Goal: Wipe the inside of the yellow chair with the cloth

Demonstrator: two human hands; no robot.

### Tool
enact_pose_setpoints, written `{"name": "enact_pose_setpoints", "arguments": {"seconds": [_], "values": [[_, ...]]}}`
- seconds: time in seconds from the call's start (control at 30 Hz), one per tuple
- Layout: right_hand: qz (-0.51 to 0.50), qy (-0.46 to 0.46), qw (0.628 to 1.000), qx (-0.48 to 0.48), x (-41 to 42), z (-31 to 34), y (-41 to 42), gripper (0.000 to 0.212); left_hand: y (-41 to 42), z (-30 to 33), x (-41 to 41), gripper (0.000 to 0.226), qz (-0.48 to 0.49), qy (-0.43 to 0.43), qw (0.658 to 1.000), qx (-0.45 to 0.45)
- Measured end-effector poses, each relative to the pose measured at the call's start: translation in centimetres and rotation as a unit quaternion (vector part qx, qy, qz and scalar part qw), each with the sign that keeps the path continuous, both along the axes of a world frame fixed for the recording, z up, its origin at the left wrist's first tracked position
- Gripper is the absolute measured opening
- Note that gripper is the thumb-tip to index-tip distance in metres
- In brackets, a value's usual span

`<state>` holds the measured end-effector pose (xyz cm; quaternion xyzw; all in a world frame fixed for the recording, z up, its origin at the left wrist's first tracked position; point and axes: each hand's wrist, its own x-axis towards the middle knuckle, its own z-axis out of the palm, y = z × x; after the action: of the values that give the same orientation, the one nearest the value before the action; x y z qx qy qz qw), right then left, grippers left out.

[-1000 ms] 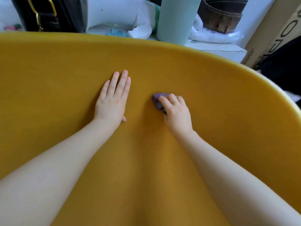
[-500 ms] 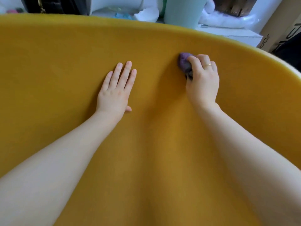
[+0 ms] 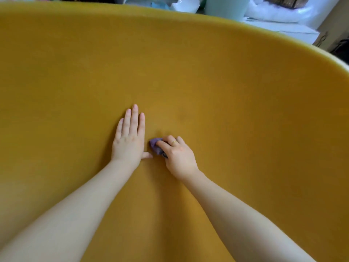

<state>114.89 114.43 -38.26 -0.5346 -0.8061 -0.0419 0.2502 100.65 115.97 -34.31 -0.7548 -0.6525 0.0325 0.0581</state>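
The left hand (image 3: pixel 129 143) lies flat, fingers spread narrowly, on the yellow chair (image 3: pixel 226 91). The right hand (image 3: pixel 178 156) curls around a purple cloth (image 3: pixel 156 146), seemingly bunched, pressing it down just beside the left thumb.

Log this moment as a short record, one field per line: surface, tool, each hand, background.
surface: yellow chair, curved inner shell fills most of the view
tool: purple cloth, bunched small, pressed to the chair
right hand: closed on the cloth, a ring on one finger
left hand: flat on the chair, fingers together, empty, thumb tip close to the cloth
background: pale green cylinder and white bags beyond the rim
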Motion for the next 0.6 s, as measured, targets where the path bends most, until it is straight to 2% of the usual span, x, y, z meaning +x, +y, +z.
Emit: {"name": "enact_pose_setpoints", "arguments": {"seconds": [0.07, 0.17, 0.23, 0.33, 0.4, 0.47, 0.53, 0.6], "values": [[-0.016, -0.056, 0.998, 0.039, 1.7, 2.2, 1.9, 0.027, 0.1, -0.5, -0.3, 0.126, 0.009, -0.010, 1.000, -0.008], [-0.111, -0.078, 0.986, 0.101, 4.9, 6.3, 5.8, 0.027, 0.3, -1.0, -0.6, 0.125, 0.005, -0.018, 1.000, -0.005], [-0.173, -0.027, 0.978, 0.115, 5.6, 7.8, 7.4, 0.034, 0.5, -1.3, -0.9, 0.125, -0.001, -0.017, 1.000, -0.004], [-0.221, 0.106, 0.963, 0.112, 3.6, 6.5, 7.7, 0.042, 0.9, -1.6, -1.3, 0.125, -0.017, -0.024, 1.000, -0.008], [-0.193, 0.157, 0.964, 0.095, 1.0, 4.0, 6.6, 0.043, 0.7, -1.3, -1.8, 0.126, -0.035, -0.058, 0.998, -0.015], [-0.124, 0.156, 0.978, 0.062, -2.4, 1.0, 4.1, 0.044, -0.2, -0.8, -3.1, 0.131, -0.047, -0.089, 0.995, 0.011], [-0.074, 0.149, 0.986, 0.025, -5.4, -1.0, 1.8, 0.043, -1.4, -0.5, -5.1, 0.139, -0.021, -0.068, 0.996, 0.058], [-0.051, 0.151, 0.987, -0.009, -7.5, -1.9, -0.2, 0.043, -3.0, -0.4, -7.3, 0.141, 0.017, -0.039, 0.999, 0.016]]}}
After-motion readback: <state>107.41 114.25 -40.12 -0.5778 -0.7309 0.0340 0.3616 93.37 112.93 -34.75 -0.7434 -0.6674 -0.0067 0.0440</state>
